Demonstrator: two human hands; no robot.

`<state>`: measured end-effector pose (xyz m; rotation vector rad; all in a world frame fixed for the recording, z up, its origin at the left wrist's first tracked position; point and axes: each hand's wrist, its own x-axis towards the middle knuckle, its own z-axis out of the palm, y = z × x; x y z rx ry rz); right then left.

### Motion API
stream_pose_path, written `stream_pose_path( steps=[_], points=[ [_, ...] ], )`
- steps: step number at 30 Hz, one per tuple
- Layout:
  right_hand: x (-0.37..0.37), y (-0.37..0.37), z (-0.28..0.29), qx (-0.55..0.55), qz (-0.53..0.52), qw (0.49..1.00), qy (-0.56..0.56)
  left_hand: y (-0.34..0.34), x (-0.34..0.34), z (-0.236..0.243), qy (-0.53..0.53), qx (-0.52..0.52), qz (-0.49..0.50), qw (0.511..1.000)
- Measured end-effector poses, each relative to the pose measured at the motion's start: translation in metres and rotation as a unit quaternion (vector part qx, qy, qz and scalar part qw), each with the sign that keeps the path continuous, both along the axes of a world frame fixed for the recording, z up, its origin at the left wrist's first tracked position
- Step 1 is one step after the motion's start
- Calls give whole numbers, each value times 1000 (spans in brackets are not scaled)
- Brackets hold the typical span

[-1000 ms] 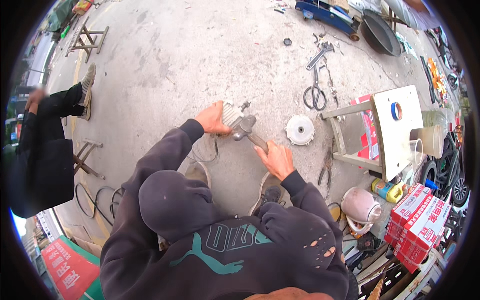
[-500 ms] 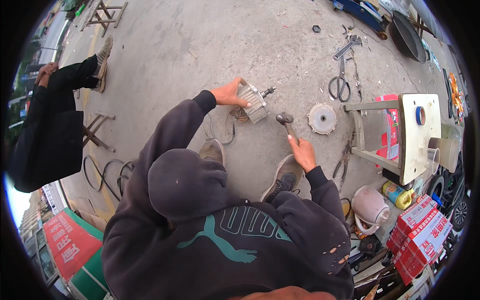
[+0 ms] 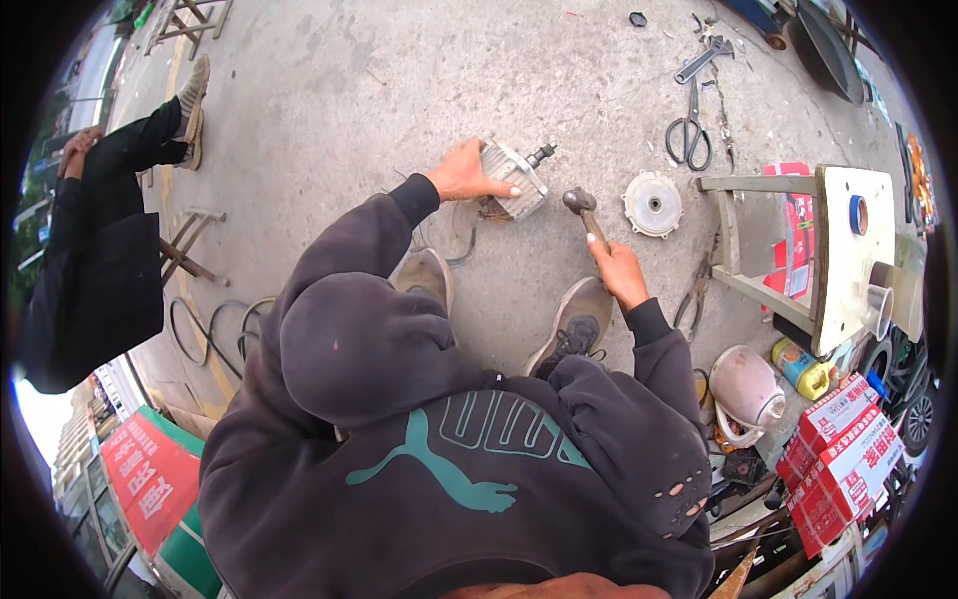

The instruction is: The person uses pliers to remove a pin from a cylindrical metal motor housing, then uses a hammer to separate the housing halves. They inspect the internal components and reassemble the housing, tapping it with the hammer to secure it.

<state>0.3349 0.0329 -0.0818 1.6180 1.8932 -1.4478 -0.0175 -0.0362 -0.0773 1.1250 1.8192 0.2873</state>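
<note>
My left hand [image 3: 465, 174] is closed around a finned metal motor housing [image 3: 511, 165] low over the concrete ground, its thumb across the fins. A dark shaft [image 3: 542, 156] sticks out of the housing toward the upper right. Wires hang below the housing, partly hidden. In my right hand [image 3: 621, 272] is a hammer [image 3: 587, 215], gripped by its wooden handle, with the head up and to the left, apart from the motor. A round metal end cover [image 3: 654, 205] lies flat to the right of the hammer.
Scissors [image 3: 689, 140] and an adjustable wrench [image 3: 705, 60] lie at the far right. A wooden stool [image 3: 848, 270] stands on the right, with pliers [image 3: 692, 299] near its leg. Red-and-white boxes [image 3: 843, 459] are at lower right. A person [image 3: 100, 270] sits at left near a black cable [image 3: 205, 329].
The whole view has shifted, so things on the ground sit higher in the picture. My left thumb reaches further across the motor housing. The hammer keeps about the same place beside the end cover.
</note>
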Motion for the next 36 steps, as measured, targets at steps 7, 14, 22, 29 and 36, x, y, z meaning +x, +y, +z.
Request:
stream_pose_path(
  steps=[7,14,22,29,36],
  points=[
    [7,-5,-17,-6,-43,998,47,2,35,30,-22,22,-58,998],
    [9,-8,-19,-10,-64,995,69,7,53,30,62,55,-96,992],
    [5,-9,-1,-92,-133,984,70,1,42,42,260,227,-112,932],
    [2,-14,-9,106,38,994,4,-37,56,54,241,258,-158,922],
    [-7,-22,33,110,76,991,-29,-13,27,33,95,176,-169,965]
  ],
)
